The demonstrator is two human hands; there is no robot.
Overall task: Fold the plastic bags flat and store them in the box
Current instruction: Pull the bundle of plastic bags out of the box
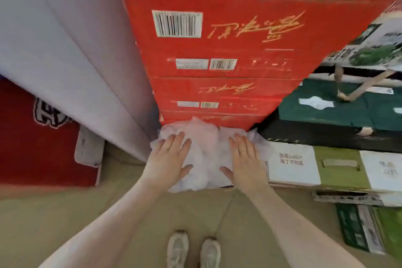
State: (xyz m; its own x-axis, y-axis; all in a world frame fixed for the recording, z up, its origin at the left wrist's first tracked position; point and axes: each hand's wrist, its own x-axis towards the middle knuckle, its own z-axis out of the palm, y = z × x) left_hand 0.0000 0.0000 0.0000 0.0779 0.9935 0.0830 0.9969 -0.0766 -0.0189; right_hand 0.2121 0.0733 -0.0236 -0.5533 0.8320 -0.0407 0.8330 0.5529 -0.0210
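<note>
A heap of crumpled white plastic bags (206,150) lies at the foot of a stack of red cartons. My left hand (168,160) rests flat on the left side of the heap, fingers spread. On the right side lies my right hand (244,160), also flat with its fingers spread. Both palms press down on the plastic and neither hand grips it. What the bags rest on is hidden beneath them.
The red cartons (217,50) rise directly behind the bags. A pale curtain (71,61) hangs to the left, with a red mat (43,148) below it. White and green boxes (326,165) are stacked to the right. My shoes (193,250) stand on the tan floor.
</note>
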